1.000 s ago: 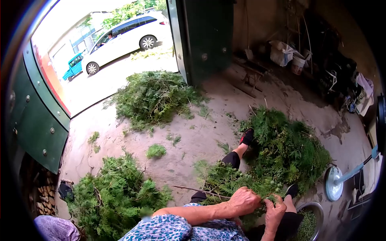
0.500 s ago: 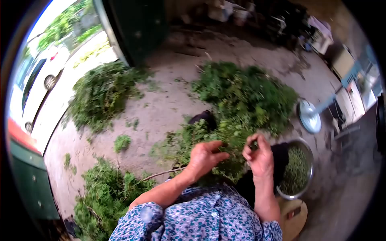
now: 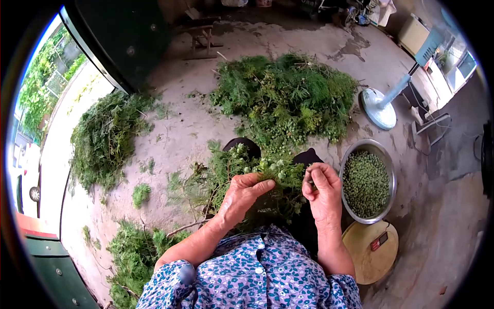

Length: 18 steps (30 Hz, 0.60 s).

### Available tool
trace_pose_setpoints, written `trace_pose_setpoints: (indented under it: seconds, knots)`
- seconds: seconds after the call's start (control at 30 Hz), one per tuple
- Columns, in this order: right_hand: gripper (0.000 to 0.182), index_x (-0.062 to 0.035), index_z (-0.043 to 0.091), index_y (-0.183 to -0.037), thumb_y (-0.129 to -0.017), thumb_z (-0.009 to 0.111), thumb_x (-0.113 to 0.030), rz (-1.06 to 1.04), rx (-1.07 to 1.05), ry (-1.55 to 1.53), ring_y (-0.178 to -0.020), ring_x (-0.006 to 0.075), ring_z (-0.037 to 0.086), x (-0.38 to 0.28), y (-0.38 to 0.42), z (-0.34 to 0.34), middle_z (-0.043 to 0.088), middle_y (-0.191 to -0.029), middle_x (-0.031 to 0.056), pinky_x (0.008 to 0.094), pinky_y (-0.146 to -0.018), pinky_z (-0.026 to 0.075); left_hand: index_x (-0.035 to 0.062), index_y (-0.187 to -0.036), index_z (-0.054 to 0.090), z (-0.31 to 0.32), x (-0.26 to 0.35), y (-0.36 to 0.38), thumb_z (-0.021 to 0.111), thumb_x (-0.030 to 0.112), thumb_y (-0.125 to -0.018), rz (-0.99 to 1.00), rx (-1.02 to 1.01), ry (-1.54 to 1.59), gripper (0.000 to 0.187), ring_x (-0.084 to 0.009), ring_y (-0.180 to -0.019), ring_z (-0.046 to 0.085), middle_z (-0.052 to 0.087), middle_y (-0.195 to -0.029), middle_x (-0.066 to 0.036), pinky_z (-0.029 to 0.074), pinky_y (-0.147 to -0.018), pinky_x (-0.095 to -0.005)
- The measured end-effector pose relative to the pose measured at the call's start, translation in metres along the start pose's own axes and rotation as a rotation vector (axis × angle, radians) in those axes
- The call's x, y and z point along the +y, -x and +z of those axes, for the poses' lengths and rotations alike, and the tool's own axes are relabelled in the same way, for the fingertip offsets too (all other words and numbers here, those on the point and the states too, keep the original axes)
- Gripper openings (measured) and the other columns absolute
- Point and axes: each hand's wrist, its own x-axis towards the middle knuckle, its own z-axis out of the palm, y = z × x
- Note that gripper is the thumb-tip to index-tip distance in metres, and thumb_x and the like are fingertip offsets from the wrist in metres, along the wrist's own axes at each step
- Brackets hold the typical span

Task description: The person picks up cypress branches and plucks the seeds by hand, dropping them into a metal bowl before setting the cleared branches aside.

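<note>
A leafy evergreen branch (image 3: pixel 221 177) with pale green seed cones (image 3: pixel 275 167) lies across my lap. My left hand (image 3: pixel 241 198) is closed on it, thumb stretched along the sprigs near the cones. To the right of that foliage, my right hand (image 3: pixel 326 194) is held up with thumb and fingers pinched together; whatever sits between the fingertips is too small to make out. Beside my right knee stands a metal bowl (image 3: pixel 393 180) with many small green cones (image 3: pixel 365 183) in it.
Piles of cut greenery lie ahead (image 3: pixel 288 98), at left (image 3: pixel 105 139) and at lower left (image 3: pixel 134 257). A round wooden stool (image 3: pixel 360 252) carrying a red phone-like device (image 3: pixel 379 241) is at lower right. Beyond the bowl stands a pale blue fan base (image 3: pixel 378 110).
The view has shifted, bringing the bowl and stool further into sight. My left fingers, apart before, have closed in at the branch. My right hand stays pinched.
</note>
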Motion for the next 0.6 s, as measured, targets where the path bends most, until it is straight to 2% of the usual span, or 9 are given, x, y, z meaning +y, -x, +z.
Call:
trace_pose_setpoints:
  seconds: [0.07,0.13,0.17,0.27,0.3,0.4,0.43,0.53,0.6]
  knots:
    - [0.006,-0.003,0.06,-0.086,-0.082,0.061,-0.007,-0.033,-0.052,0.11,-0.053,0.0069,0.048,-0.006,0.006,-0.002,0.055,-0.07,0.0013,0.0178,-0.044,0.034,0.0021,-0.078,0.064,0.006,0.01,-0.004,0.064,0.013,-0.08,-0.058,0.037,-0.035,0.011,-0.0042,-0.057,0.046,0.056,-0.063,0.004,0.036,-0.051,-0.0215]
    - [0.008,-0.002,0.062,-0.086,-0.079,0.064,-0.003,-0.132,-0.046,0.543,-0.056,0.0066,0.05,-0.009,0.009,0.005,0.056,-0.071,0.0002,0.019,-0.047,0.039,0.0042,-0.071,0.063,0.014,0.013,-0.008,0.066,0.014,-0.08,-0.084,0.055,-0.012,0.013,-0.0035,-0.054,0.044,0.054,-0.06,0.005,0.034,-0.049,-0.0211]
    - [0.012,-0.0011,0.063,-0.086,-0.075,0.067,-0.001,-0.257,-0.047,0.797,-0.06,0.0073,0.052,-0.006,0.007,0.005,0.057,-0.074,0.0013,0.0207,-0.051,0.042,0.0051,-0.07,0.062,0.018,0.013,-0.011,0.066,0.014,-0.079,-0.082,0.059,0.031,0.014,-0.0033,-0.053,0.043,0.053,-0.059,0.005,0.033,-0.048,-0.0209]
    - [0.024,-0.0009,0.059,-0.095,-0.074,0.07,-0.005,-0.471,0.009,0.916,-0.068,0.0119,0.058,0.016,-0.001,0.003,0.061,-0.082,0.0079,0.0241,-0.058,0.046,0.0058,-0.068,0.061,0.025,0.005,-0.017,0.066,0.012,-0.079,-0.064,0.061,0.111,0.014,-0.0025,-0.054,0.044,0.054,-0.061,0.006,0.034,-0.049,-0.0205]
    - [0.027,-0.0005,0.057,-0.097,-0.074,0.07,-0.008,-0.439,0.04,0.925,-0.069,0.0136,0.059,0.019,-0.002,0.003,0.062,-0.083,0.0092,0.0254,-0.06,0.047,0.0052,-0.07,0.062,0.024,0.002,-0.018,0.066,0.011,-0.079,-0.041,0.048,0.111,0.012,-0.0026,-0.056,0.045,0.056,-0.062,0.005,0.035,-0.05,-0.0205]
    - [0.024,0.0002,0.057,-0.095,-0.077,0.068,-0.009,-0.371,0.023,0.883,-0.071,0.01,0.053,0.023,-0.007,0.0,0.06,-0.078,0.0024,0.0235,-0.065,0.045,0.0022,-0.083,0.064,0.027,-0.002,-0.022,0.064,0.013,-0.081,-0.016,0.011,0.101,0.011,-0.0027,-0.061,0.047,0.058,-0.068,0.005,0.038,-0.054,-0.0202]
    - [0.022,0.0005,0.057,-0.095,-0.08,0.066,-0.012,-0.393,-0.005,0.928,-0.066,0.009,0.053,0.025,-0.009,-0.006,0.06,-0.077,0.0022,0.0228,-0.06,0.045,0.001,-0.089,0.065,0.028,-0.003,-0.023,0.063,0.014,-0.081,-0.013,0.001,0.097,0.015,-0.0027,-0.063,0.047,0.059,-0.07,0.004,0.038,-0.055,-0.02]
    - [0.018,0.0008,0.056,-0.089,-0.081,0.064,-0.013,-0.25,0.001,0.783,-0.059,0.0115,0.055,0.024,-0.012,-0.007,0.059,-0.071,0.0042,0.0238,-0.054,0.045,0.0006,-0.091,0.065,0.034,0.005,-0.025,0.063,0.012,-0.081,-0.069,0.018,0.175,0.015,-0.0032,-0.064,0.049,0.061,-0.074,0.003,0.04,-0.056,-0.0197]
    - [0.014,-0.0008,0.057,-0.088,-0.083,0.061,-0.013,0.0,0.014,0.572,-0.054,0.0089,0.052,0.019,-0.011,-0.006,0.058,-0.069,0.002,0.0211,-0.049,0.042,0.0008,-0.091,0.065,0.032,0.003,-0.027,0.063,0.011,-0.081,-0.11,0.006,0.266,0.015,-0.0036,-0.064,0.05,0.062,-0.076,0.002,0.041,-0.057,-0.0196]
